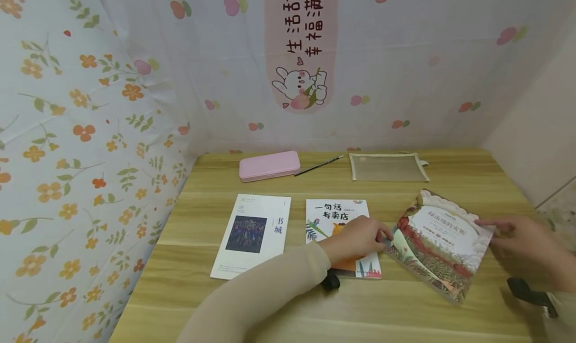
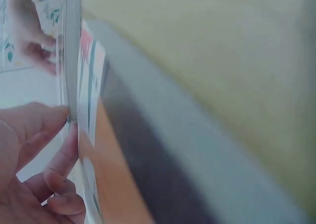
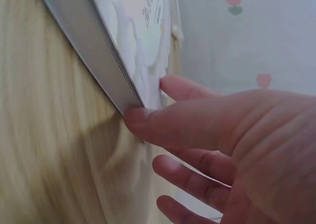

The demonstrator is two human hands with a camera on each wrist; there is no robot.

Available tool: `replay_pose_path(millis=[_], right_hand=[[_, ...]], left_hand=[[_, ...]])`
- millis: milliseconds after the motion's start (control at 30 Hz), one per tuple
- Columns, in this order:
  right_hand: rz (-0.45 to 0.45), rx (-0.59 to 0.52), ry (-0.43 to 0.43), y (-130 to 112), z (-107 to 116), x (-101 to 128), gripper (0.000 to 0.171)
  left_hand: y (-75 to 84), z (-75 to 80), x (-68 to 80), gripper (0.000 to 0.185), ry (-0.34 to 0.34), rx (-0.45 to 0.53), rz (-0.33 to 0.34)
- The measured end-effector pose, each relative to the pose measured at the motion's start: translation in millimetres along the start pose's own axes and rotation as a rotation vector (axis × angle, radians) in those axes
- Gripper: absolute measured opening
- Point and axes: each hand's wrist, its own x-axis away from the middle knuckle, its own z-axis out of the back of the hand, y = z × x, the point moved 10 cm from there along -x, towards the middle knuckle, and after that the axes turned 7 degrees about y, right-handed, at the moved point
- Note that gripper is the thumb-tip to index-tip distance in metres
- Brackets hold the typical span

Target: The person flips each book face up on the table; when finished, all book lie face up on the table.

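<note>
A picture book (image 1: 443, 233) with a white title patch and red and green artwork lies askew at the right of the desk. At its left corner my left hand (image 1: 357, 240) pinches it between thumb and index finger, the other fingers curled. This hand and sleeve cover part of a second, white-topped book (image 1: 335, 212). My right hand (image 1: 524, 240) has thumb and index finger about the picture book's right corner. In the right wrist view, the thumb (image 3: 182, 122) presses the page edge and the remaining fingers are spread loosely. Whether the book touches the desk everywhere I cannot tell.
Left of the books lies a white book (image 1: 272, 238) with a dark picture. Along the back are a pink pencil case (image 1: 270, 166), a dark pencil (image 1: 319, 165) and a mesh zip pouch (image 1: 389, 168). Patterned cloth (image 1: 216, 83) hangs behind the wooden desk (image 1: 189, 303).
</note>
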Motion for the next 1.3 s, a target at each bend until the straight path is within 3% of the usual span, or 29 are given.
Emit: replay_pose_path(millis=[200,500,900,1167,1300], right_hand=[[0.114,-0.031,0.06,-9,-2,-11,0.039],[0.069,-0.067,0.014,-10,-7,-29,0.042],[0.041,-0.13,-0.088,-5,-11,-51,0.045],[0.007,-0.106,-0.147,-8,-12,-65,0.05],[-0.004,-0.113,-0.156,-13,-15,-69,0.048]], left_hand=[[8.5,-6.4,3.5,0.019,0.004,-0.057,-0.027],[17.8,-13.1,10.4,0.021,0.005,-0.05,-0.074],[30.1,-17.6,14.4,0.022,-0.005,0.026,-0.071],[45.4,-23.5,13.7,0.027,0.018,-0.146,-0.128],[47.8,-25.3,14.8,0.028,0.022,-0.111,-0.1]])
